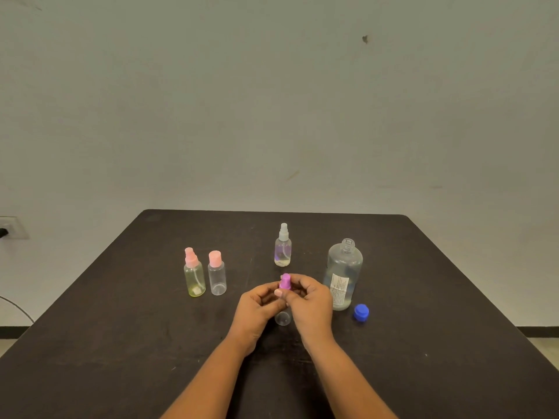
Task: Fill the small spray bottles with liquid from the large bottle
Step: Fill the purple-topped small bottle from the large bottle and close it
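Note:
A small clear spray bottle (283, 318) with a purple spray cap (285, 281) is held upright at the middle of the dark table (121, 343). My left hand (257, 309) grips its body. My right hand (308, 303) pinches the purple cap from the right. The large clear bottle (343, 273), uncapped and holding clear liquid, stands just right of my right hand. Its blue cap (361, 312) lies on the table to its right. Most of the small bottle is hidden by my fingers.
Two small bottles with pink tops stand at the left: a yellowish spray bottle (194, 273) and a clear one (217, 273). A small bottle with a clear spray top (283, 246) stands behind my hands. A wall socket (12, 227) is at far left.

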Demonstrator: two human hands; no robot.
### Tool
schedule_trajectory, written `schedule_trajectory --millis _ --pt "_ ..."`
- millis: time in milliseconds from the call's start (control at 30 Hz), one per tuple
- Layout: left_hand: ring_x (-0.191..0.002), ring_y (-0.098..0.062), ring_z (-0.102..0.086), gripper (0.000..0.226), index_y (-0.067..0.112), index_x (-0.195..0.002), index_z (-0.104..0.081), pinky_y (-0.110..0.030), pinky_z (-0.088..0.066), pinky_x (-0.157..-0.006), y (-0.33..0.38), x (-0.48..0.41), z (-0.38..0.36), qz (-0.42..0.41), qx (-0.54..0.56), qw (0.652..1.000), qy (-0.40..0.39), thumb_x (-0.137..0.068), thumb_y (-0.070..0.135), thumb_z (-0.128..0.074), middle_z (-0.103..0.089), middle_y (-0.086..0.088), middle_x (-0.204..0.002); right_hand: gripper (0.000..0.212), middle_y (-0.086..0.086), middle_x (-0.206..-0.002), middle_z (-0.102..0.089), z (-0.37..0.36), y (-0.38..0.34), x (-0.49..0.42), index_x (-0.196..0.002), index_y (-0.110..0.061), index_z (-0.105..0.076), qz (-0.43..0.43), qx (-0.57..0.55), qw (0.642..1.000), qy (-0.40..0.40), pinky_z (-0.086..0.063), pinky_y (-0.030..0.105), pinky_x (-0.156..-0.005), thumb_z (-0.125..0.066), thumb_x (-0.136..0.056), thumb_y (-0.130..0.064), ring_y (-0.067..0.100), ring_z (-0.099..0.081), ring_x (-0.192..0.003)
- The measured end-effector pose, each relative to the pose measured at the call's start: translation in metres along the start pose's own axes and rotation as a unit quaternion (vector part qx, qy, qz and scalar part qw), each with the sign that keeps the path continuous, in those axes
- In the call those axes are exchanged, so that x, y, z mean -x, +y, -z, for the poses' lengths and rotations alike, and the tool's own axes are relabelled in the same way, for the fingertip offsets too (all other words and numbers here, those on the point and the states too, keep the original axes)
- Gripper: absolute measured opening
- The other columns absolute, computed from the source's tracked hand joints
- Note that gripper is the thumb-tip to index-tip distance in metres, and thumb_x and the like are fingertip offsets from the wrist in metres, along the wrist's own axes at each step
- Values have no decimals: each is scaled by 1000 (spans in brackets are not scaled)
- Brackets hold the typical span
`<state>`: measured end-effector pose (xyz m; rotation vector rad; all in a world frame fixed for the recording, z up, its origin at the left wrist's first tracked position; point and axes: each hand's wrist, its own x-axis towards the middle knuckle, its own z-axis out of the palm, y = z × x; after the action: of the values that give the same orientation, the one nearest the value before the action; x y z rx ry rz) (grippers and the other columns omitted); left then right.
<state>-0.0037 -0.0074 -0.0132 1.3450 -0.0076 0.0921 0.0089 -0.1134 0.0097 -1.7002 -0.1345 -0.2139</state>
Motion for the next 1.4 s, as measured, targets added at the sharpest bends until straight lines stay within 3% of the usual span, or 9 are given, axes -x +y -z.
schedule_trajectory --millis 167,333,500,633,833,967,1067,1267,1400 --pt "-98 -20 -67 35 9 -109 -66 -28 -54 -87 1 0 0 -2 -10 1000 0 -79 -9 -63 -73 -10 -102 39 -5 -95 -71 1 5 -1 -94 -35 -66 -2 -11 1000 -28 -55 30 -85 -67 -78 1 9 -65 -94" --pt "-99 -21 -68 32 7 -109 -66 -29 -54 -88 0 -1 1 0 -4 1000 -7 -80 -7 -62 -73 -11 -101 40 -8 -105 -67 6 6 -5 -103 -39 -62 5 1 996 -85 -52 27 -88 -68 -80 -7 8 -63 -101" --pt "-101 -25 -67 33 2 -113 -64 -33 -54 -90 -2 -2 4 3 -9 1000 -7 -81 -7 -61 -72 -13 -103 39 0 -92 -65 10 5 -9 -92 -24 -61 9 16 998 -66 -55 26 -76 -84 -62 -14 12 -64 -84" --pt "-98 -22 -68 34 2 -109 -65 -30 -54 -89 -1 -2 3 10 10 1000 -9 -77 -9 -65 -72 -13 -101 26 4 -85 -69 11 7 -12 -88 -18 -66 -3 -17 997 -75 -56 27 -72 -76 -70 -2 18 -67 -82" --pt "-96 -21 -68 35 6 -108 -66 -30 -54 -89 -1 -2 4 11 4 1000 -9 -76 -7 -67 -73 -13 -98 30 1 -98 -71 17 9 -9 -101 -22 -66 1 -67 990 -120 -54 24 -77 -62 -83 2 12 -67 -93" --pt "-98 -22 -68 31 5 -107 -66 -29 -55 -87 0 -1 3 5 9 1000 -9 -80 -8 -61 -73 -12 -100 35 2 -99 -66 13 11 -9 -102 -24 -63 14 -39 993 -106 -54 29 -81 -77 -72 -12 13 -64 -91" --pt "-98 -21 -68 32 3 -109 -66 -26 -55 -85 0 -1 3 4 3 1000 -7 -80 -10 -61 -73 -10 -100 38 2 -92 -64 9 10 -11 -97 -19 -59 5 -39 996 -83 -55 29 -77 -80 -67 -10 13 -62 -84" --pt "-99 -21 -68 34 3 -109 -65 -29 -54 -89 0 -2 3 6 9 1000 -12 -77 -8 -65 -72 -12 -101 26 5 -88 -67 9 13 -12 -92 -17 -61 -4 -73 994 -86 -54 26 -72 -71 -75 1 16 -65 -83" --pt "-94 -18 -69 36 2 -110 -65 -21 -54 -81 -3 -4 3 -1 8 1000 -8 -75 -9 -67 -73 -14 -99 27 4 -94 -71 14 14 -10 -97 -15 -65 9 -116 986 -121 -52 23 -74 -57 -85 7 15 -67 -90"
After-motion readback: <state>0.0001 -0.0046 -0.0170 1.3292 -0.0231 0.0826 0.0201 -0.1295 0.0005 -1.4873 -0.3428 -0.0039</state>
